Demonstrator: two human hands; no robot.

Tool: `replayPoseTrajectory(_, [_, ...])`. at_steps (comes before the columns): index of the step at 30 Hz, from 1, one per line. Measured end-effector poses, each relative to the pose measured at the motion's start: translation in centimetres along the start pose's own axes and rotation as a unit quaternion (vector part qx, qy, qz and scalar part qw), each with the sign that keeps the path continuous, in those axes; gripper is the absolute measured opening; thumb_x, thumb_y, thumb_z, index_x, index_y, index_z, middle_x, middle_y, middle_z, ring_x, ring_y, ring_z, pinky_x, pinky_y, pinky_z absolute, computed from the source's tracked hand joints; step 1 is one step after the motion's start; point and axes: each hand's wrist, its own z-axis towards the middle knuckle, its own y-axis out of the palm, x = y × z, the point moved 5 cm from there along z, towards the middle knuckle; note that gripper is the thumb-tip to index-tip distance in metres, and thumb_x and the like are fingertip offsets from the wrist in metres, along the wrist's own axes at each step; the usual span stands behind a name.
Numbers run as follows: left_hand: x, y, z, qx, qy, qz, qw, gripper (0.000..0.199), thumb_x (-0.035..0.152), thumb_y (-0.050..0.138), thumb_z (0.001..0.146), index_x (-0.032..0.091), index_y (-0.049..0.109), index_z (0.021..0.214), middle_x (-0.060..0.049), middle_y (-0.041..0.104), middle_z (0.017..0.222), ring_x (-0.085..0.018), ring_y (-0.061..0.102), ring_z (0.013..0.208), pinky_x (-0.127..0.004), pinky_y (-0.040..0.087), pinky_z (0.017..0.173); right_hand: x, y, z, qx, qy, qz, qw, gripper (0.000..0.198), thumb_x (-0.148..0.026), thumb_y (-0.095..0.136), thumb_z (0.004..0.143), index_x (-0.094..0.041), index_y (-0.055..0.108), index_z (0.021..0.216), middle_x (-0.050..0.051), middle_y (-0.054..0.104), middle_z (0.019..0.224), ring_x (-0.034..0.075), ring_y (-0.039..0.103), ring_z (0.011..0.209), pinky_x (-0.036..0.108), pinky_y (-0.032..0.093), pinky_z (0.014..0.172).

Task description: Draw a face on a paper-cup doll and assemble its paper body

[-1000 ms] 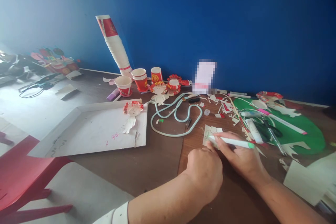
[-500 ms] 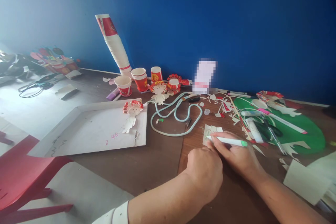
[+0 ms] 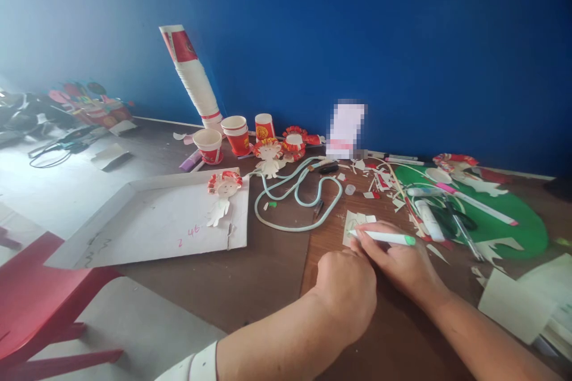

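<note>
My right hand [image 3: 402, 253] is closed around a white marker with a green end [image 3: 384, 236], its tip pointing left. Under that tip lies a small piece of pale paper [image 3: 350, 227] with faint green lines on it. My left hand [image 3: 346, 286] is curled, knuckles up, at the paper's lower edge; its fingertips press there beside the right hand and are mostly hidden. Just beyond the paper are small scraps [image 3: 370, 195] and a looped pale blue cord [image 3: 286, 228]. A lion-like paper figure with a red fringed head [image 3: 224, 186] lies on a white tray [image 3: 156, 214] to the left.
Red and white paper cups [image 3: 235, 134] and a tall leaning cup stack [image 3: 196, 86] stand by the blue wall. Markers [image 3: 478, 202] and a pen lie on a green round sheet [image 3: 527, 223] at right. A red stool [image 3: 40, 292] stands at lower left.
The whole view has shifted slightly, so things appear a little further left. Both hands keep nearly the same pose, with the marker tip still at the paper.
</note>
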Motion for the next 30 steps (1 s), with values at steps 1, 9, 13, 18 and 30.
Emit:
replayPoseTrajectory(1, [-0.03, -0.01, 0.02, -0.001, -0.002, 0.0, 1.0, 0.039, 0.024, 0.059, 0.086, 0.005, 0.061, 0.12, -0.015, 0.066, 0.081, -0.021, 0.066, 0.071, -0.024, 0.047, 0.057, 0.0, 0.01, 0.0, 0.001, -0.001, 0.001, 1.0, 0.016, -0.034, 0.06, 0.086, -0.023, 0.07, 0.091, 0.003, 0.074, 0.092, 0.019, 0.07, 0.088, 0.03, 0.055, 0.083])
replayPoseTrajectory(9, [0.06, 0.08, 0.04, 0.006, 0.002, 0.002, 1.0, 0.039, 0.026, 0.06, 0.085, 0.006, 0.062, 0.12, -0.015, 0.067, 0.082, -0.021, 0.066, 0.072, -0.024, 0.046, 0.058, -0.06, 0.08, 0.0, 0.004, -0.006, 0.007, 1.0, 0.015, -0.033, 0.061, 0.086, -0.023, 0.07, 0.093, 0.003, 0.074, 0.094, 0.019, 0.07, 0.09, 0.03, 0.054, 0.086])
replayPoseTrajectory(13, [0.04, 0.17, 0.04, 0.008, 0.004, 0.0, 1.0, 0.039, 0.024, 0.058, 0.086, 0.006, 0.062, 0.12, -0.015, 0.067, 0.082, -0.021, 0.066, 0.071, -0.024, 0.046, 0.057, -0.21, -0.21, 0.0, 0.005, -0.006, 0.012, 1.0, 0.015, -0.032, 0.06, 0.087, -0.023, 0.07, 0.093, 0.002, 0.074, 0.094, 0.018, 0.07, 0.09, 0.029, 0.054, 0.085])
replayPoseTrajectory(18, [0.0, 0.25, -0.01, 0.028, -0.005, 0.006, 1.0, 0.054, 0.021, 0.057, 0.085, -0.001, 0.049, 0.133, -0.016, 0.067, 0.084, -0.021, 0.066, 0.07, -0.026, 0.047, 0.054, -0.36, -0.86, 0.15, 0.024, 0.0, 0.012, 1.0, 0.017, -0.032, 0.057, 0.089, -0.021, 0.069, 0.092, 0.004, 0.074, 0.092, 0.018, 0.07, 0.084, 0.027, 0.056, 0.073])
replayPoseTrajectory(30, [0.02, 0.03, 0.13, 0.003, 0.012, -0.004, 1.0, 0.036, 0.025, 0.059, 0.085, 0.006, 0.063, 0.116, -0.015, 0.066, 0.082, -0.021, 0.066, 0.071, -0.024, 0.046, 0.056, -0.27, -0.03, -0.02, 0.011, -0.015, 0.012, 1.0, 0.016, -0.032, 0.061, 0.086, -0.022, 0.07, 0.096, 0.003, 0.074, 0.095, 0.018, 0.07, 0.089, 0.028, 0.055, 0.083])
